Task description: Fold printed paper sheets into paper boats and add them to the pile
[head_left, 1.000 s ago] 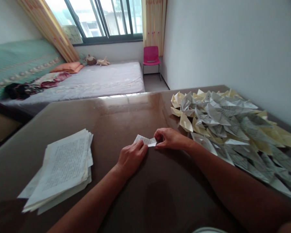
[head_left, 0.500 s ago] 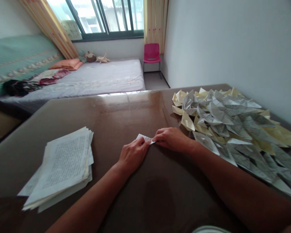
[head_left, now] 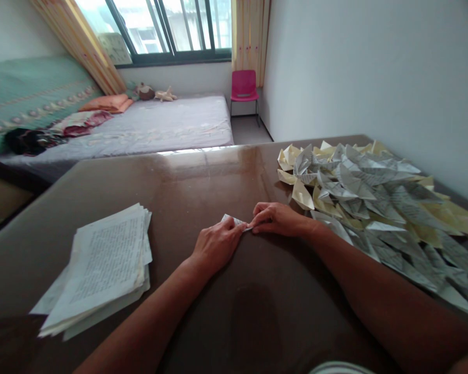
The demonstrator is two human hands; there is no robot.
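Note:
A small folded piece of printed paper (head_left: 234,221) lies on the brown table (head_left: 203,182) in front of me, mostly covered by my fingers. My left hand (head_left: 215,244) presses on its left side with fingers curled over it. My right hand (head_left: 277,218) pinches its right end with closed fingers. A stack of printed sheets (head_left: 101,265) lies to my left. A large heap of folded paper boats (head_left: 374,202), grey print and pale yellow, spreads over the table's right side, close to my right forearm.
The table's right edge runs along a white wall (head_left: 374,67). Beyond the table stands a bed (head_left: 148,127) with pillows and clothes, a pink chair (head_left: 244,88) and a window (head_left: 167,26) with curtains.
My hands have drawn closer together over the folded paper, and less of it shows between them than a second ago. The camera has tipped slightly.

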